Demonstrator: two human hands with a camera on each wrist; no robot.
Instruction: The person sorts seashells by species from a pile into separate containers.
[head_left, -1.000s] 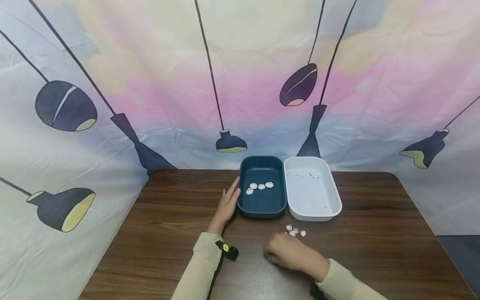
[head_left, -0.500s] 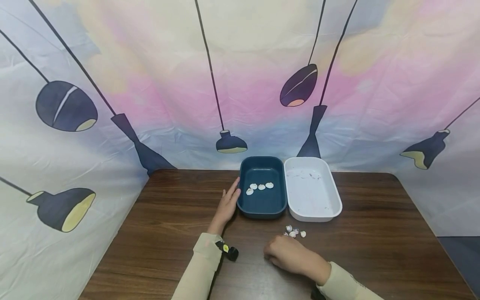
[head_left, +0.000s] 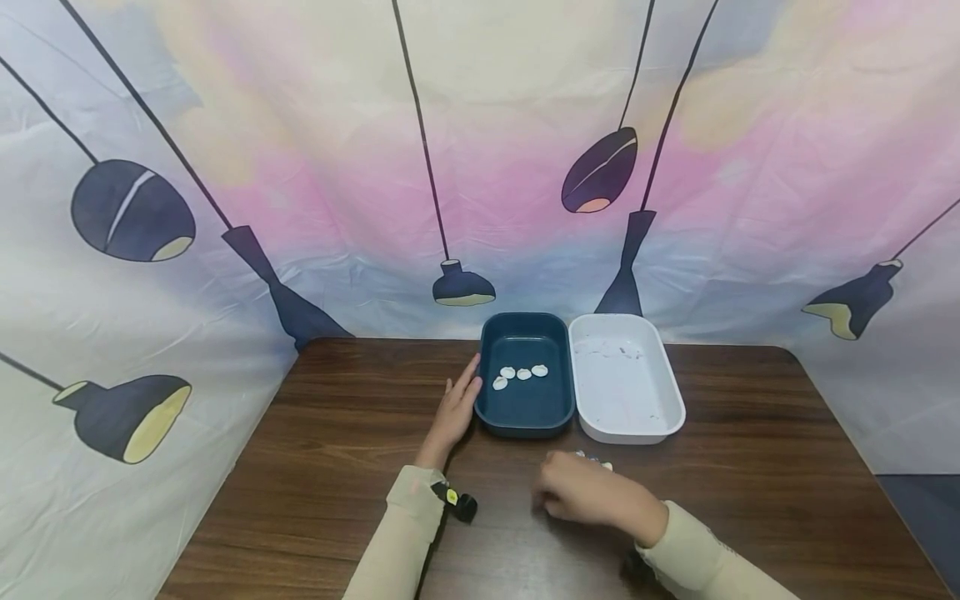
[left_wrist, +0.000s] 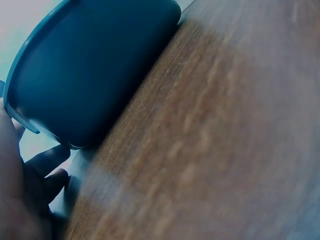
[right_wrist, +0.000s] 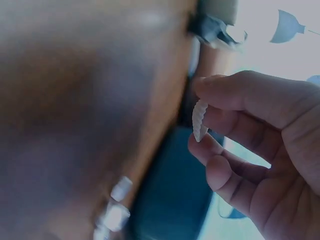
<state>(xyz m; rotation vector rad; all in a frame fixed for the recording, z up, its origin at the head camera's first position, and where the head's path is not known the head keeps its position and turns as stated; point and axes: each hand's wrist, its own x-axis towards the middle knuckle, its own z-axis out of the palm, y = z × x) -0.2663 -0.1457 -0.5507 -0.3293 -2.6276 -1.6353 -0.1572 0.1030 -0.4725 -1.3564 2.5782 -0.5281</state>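
Note:
My right hand (head_left: 588,490) is over the table at the front, pinching a white ribbed seashell (right_wrist: 199,120) between thumb and fingers. In the head view the hand hides that shell. Fingers extended, my left hand (head_left: 452,410) rests against the left side of a dark teal dish (head_left: 525,410); the left wrist view shows its fingertips at the dish's wall. Several white seashells (head_left: 523,374) lie in this dish. Just beyond the right hand is a small group of shells (head_left: 607,467), mostly covered by the hand; they appear blurred in the right wrist view.
A white dish (head_left: 626,396) stands directly right of the teal one, with small dark marks inside. Both are near the back edge of the brown wooden table (head_left: 337,433). Behind it hangs a cloth (head_left: 517,167) printed with lamps.
My right hand has come up slightly, moved a little forward, and now covers most of the loose shells. The left hand and both dishes have stayed in place.

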